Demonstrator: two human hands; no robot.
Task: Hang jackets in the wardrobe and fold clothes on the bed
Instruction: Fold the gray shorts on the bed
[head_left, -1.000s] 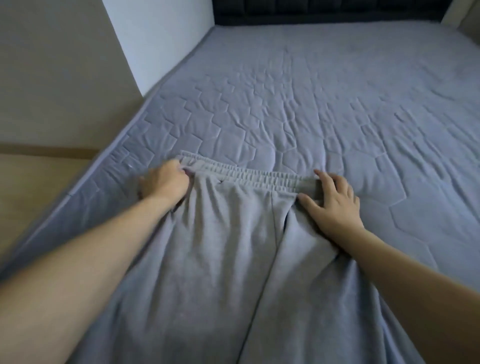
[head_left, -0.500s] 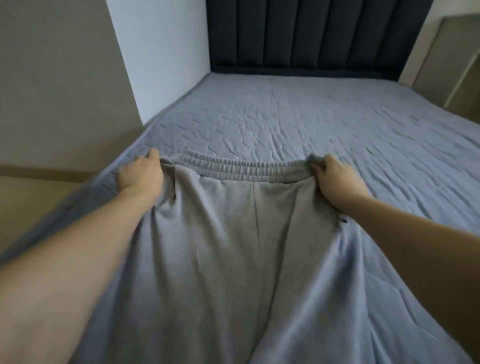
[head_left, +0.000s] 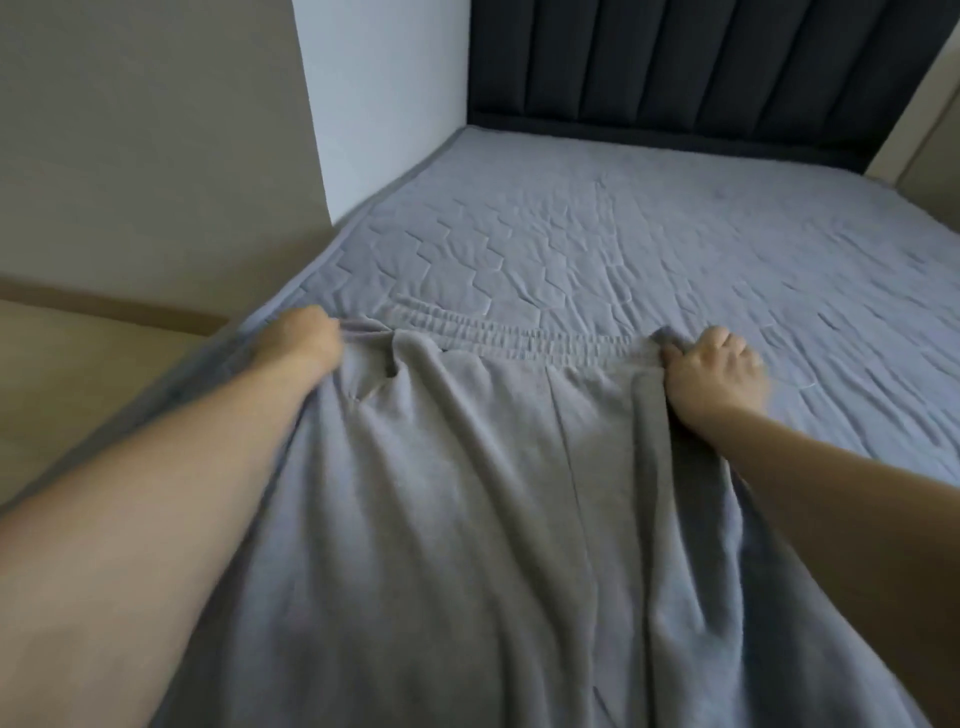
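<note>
Grey sweatpants (head_left: 493, 519) spread on the bed (head_left: 701, 249), legs running back toward the viewer, long axis pointing at the headboard (head_left: 675, 67). Elastic waistband (head_left: 519, 340) at the far end of the sweatpants, lying crosswise. Left hand (head_left: 306, 338) curled on the waistband's left corner, fabric bunched under it; right hand (head_left: 719, 371) fisted round the right corner. Both level with the waistband, one at each end, neither nearer. Probably stretching the garment flat before a lengthwise fold. Beyond the waistband, bare quilted cover up to the headboard.
</note>
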